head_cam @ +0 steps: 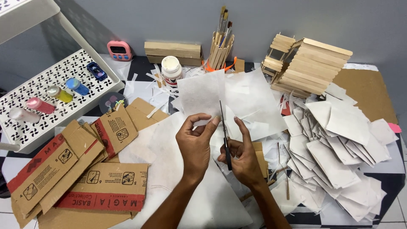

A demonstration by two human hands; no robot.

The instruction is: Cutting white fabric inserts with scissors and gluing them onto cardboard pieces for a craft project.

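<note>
Single head-worn view, high above near edge of table (pixel 394 167), tilted down and forward toward grey wall (pixel 263 25) at far edge. Close range; whole surface in frame, white shelf rack (pixel 63 85) beyond left edge.

A black-and-white checkered table (pixel 392 186) carries everything. Left of the tall wooden stick cup of paintbrushes (pixel 220 48) lie flattened brown cardboard pieces (pixel 80 169); right of it stand a wooden stick house model (pixel 307 68) and a heap of cut white paper squares (pixel 339 157). Just beside it stands a white paint jar (pixel 171 68).
</note>
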